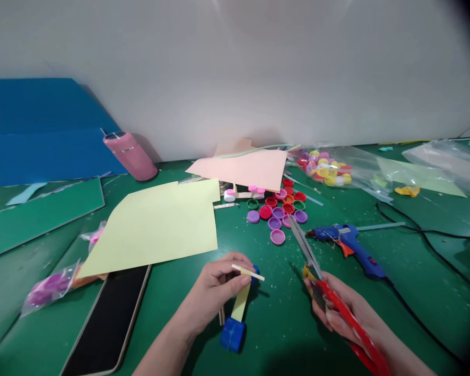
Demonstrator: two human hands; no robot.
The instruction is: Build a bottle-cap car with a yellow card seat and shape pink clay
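Note:
My left hand (219,290) is closed, pinching a small pale yellow strip (248,272) between thumb and fingers. Under and beside those fingers is a piece made of a yellow paper strip (241,304) with a blue cap (233,333) at its near end. More blue shows behind my fingertips, partly hidden. A thin stick pokes out below the hand. My right hand (348,308) grips red-handled scissors (329,295), their silver blades pointing up and away toward the loose bottle caps (277,237). Something yellow shows near the scissors' pivot; I cannot make out what it is.
A blue glue gun (352,243) lies right, its black cord trailing. Left are a phone (109,318), yellow paper (160,224) and a pink tumbler (131,155). Behind stand pink paper (243,169), a small wheeled piece (245,194) and a bag of caps (325,168).

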